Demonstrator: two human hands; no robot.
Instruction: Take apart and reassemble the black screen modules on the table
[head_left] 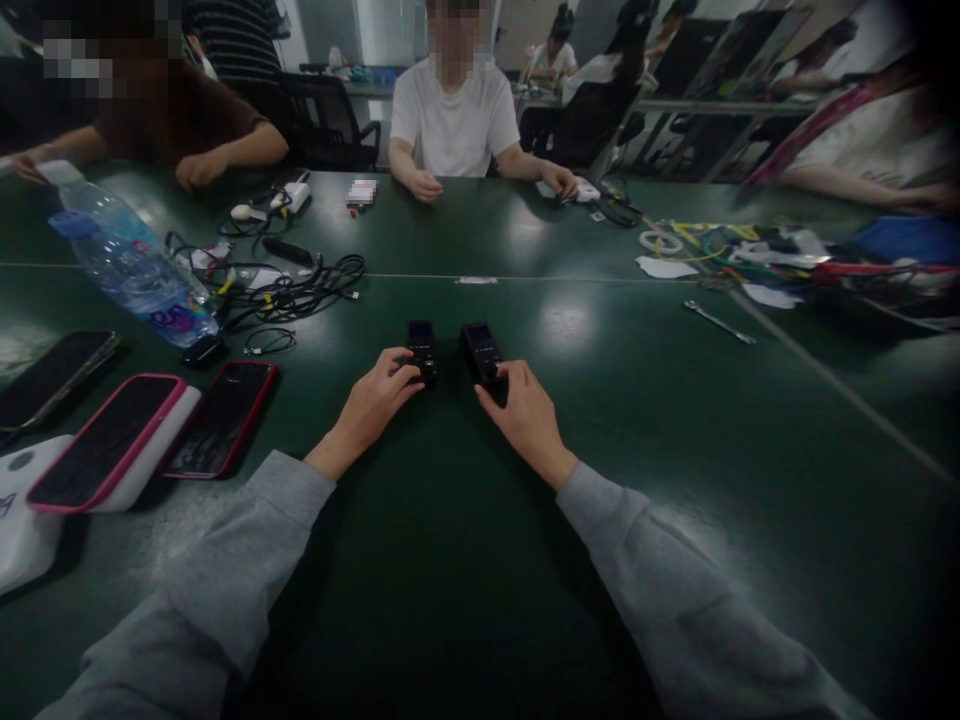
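Two small black handheld devices with little screens and buttons lie side by side on the dark green table point(480, 560), a narrow gap between them. My left hand point(375, 395) holds the lower part of the left black device point(421, 345) between thumb and fingers. On the lower right side of the other black device point(481, 345), my right hand point(525, 405) has its thumb and fingers closed around the near end. Both devices rest on the tabletop or just above it; I cannot tell which. Their near ends are partly hidden by my fingers.
To the left lie a red-edged phone point(225, 420), a pink-edged phone point(112, 440), water bottles point(142, 280) and tangled black cables point(300, 290). A wrench point(720, 322) and a pile of wires point(787, 255) are at right. A person in white point(454, 120) sits opposite.
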